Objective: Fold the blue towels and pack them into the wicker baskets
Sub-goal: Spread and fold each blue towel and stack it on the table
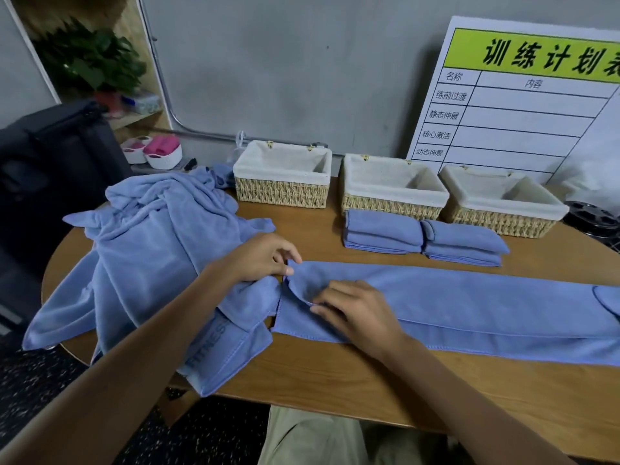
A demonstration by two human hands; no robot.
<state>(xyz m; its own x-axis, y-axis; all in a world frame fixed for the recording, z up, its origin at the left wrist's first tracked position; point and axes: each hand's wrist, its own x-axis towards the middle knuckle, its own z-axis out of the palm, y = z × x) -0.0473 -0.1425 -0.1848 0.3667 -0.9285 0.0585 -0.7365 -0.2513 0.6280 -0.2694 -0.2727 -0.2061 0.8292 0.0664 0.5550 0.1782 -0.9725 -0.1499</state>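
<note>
The left hand (265, 255) pinches the near-left corner of the long towel (469, 303) between thumb and fingertips. The right hand (349, 305) lies on the same end just beside it, fingers curled onto a turned-up flap of cloth; whether it grips or only presses I cannot tell. The towel lies across the table (335, 374) as a narrow strip already folded lengthwise, running off to the right, where its far end is cut off by the frame.

The step in hand looks like squaring this end before folding the strip crosswise. The next move probably calls for both hands to take the two left corners evenly and carry them rightward, keeping the edges aligned.

A heap (151, 236) of unfolded towels sits to the left, partly under the left forearm. Two folded stacks (422, 238) lie before three lined baskets (392, 186), which appear empty.
</note>
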